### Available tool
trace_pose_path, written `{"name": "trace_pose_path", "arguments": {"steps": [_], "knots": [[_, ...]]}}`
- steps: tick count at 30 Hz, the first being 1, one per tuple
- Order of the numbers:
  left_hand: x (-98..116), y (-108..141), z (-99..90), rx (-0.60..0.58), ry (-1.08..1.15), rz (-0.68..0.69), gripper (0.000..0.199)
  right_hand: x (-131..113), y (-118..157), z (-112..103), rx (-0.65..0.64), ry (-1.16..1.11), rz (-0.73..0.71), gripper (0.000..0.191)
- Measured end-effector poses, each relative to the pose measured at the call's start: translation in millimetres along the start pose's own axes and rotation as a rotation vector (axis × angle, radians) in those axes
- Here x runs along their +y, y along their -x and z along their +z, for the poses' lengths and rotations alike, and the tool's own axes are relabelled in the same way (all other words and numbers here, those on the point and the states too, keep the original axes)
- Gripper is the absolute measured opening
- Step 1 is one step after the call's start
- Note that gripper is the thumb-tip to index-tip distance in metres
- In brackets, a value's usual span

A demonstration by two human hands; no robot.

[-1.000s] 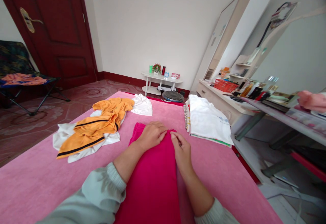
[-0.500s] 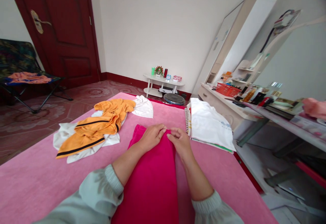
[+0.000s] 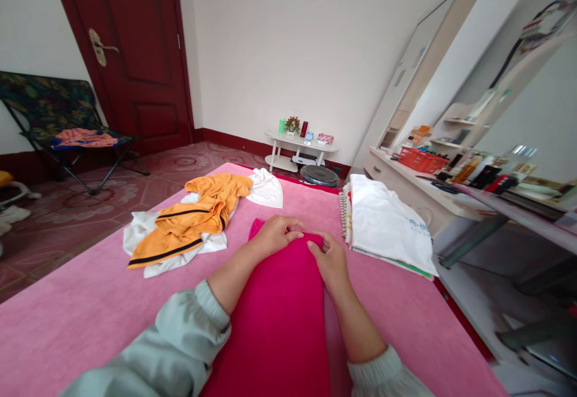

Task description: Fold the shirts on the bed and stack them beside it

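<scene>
A bright magenta garment lies lengthwise in front of me on the pink bed cover; its near end runs out of view, and I cannot tell what kind of garment it is. At its far edge my left hand pinches the cloth between thumb and fingers. My right hand grips the same edge at the right corner, thumb on top. A short stretch of the edge shows between the two hands. The garment's far left corner sticks out beyond my left wrist.
Left of the garment lies a rumpled orange and black-striped garment over white cloth. On the right sits a stack of folded white clothing. Beyond stand a low white table, a folding chair and a cluttered dresser.
My view has turned slightly left, so everything sits further right. My hands have moved a little apart along the garment's far edge, both still holding it.
</scene>
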State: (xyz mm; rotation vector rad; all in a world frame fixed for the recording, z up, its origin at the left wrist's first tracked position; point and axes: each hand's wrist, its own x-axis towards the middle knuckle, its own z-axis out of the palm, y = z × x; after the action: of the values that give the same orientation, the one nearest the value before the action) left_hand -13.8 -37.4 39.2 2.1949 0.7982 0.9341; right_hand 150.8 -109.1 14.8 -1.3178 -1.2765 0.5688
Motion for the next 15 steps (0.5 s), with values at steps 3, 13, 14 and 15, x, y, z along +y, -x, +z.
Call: {"name": "trace_pose_path", "arguments": {"steps": [3, 13, 14, 15], "knots": [[-14, 2, -25.7, -0.034, -0.021, -0.06, 0.031, 5, 0, -3, 0.016, 0.006, 0.006, 0.023], [-30, 22, -91.6, -0.244, -0.355, -0.397, 0.024, 11, -2, -7, 0.024, 0.011, 0.063, 0.027], [-30, 22, -88.9, -0.244, -0.355, -0.393, 0.026, 11, -2, -7, 0.028, 0.014, 0.066, 0.027], [-31, 21, -86.0, -0.236, -0.351, -0.385, 0.028, 10, -2, -7, 0.03, 0.017, 0.066, 0.027]]}}
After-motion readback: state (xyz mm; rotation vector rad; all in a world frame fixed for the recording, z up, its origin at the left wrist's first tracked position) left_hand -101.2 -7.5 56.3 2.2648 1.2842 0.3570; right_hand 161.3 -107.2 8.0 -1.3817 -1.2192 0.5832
